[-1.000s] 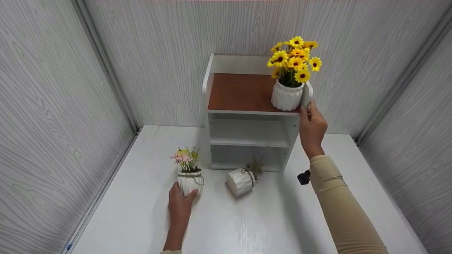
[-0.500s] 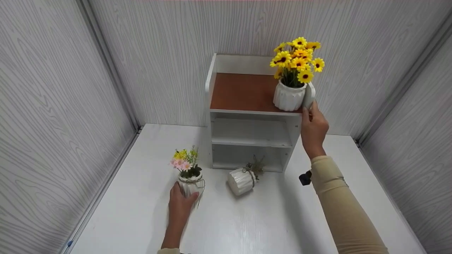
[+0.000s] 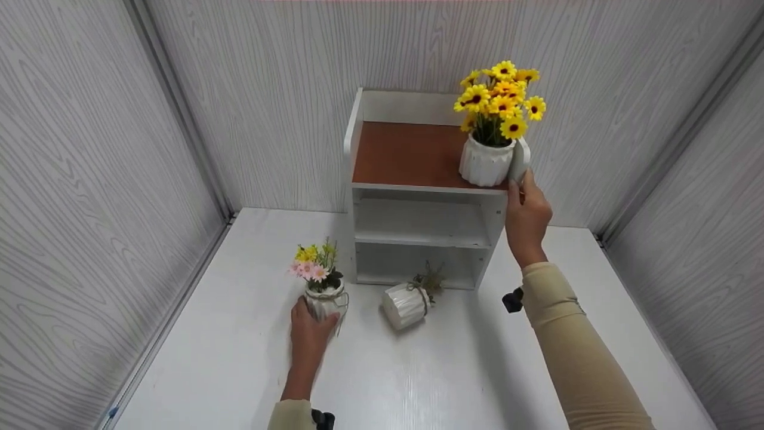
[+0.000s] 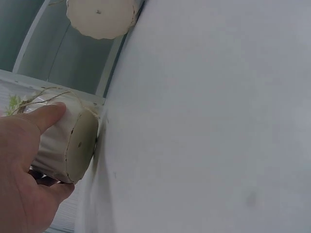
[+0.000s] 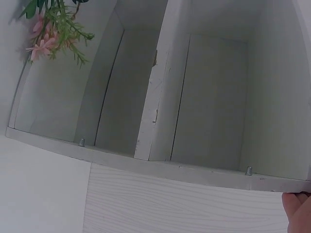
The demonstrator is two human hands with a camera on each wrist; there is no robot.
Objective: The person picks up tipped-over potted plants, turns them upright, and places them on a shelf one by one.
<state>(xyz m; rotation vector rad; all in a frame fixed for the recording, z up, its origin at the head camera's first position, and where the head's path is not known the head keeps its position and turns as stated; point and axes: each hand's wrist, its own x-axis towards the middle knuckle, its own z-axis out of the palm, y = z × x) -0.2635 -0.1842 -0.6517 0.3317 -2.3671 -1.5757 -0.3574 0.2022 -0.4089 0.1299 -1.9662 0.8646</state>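
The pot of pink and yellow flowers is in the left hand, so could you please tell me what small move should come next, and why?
Probably the left hand should move the pot toward the middle shelf: the pot is gripped, its underside showing in the left wrist view; that shelf looks bare, and the right hand holds the cabinet's side panel.

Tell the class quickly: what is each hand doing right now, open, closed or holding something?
Left hand: holding the pot of pink and yellow flowers.
Right hand: gripping the side of the shelf.
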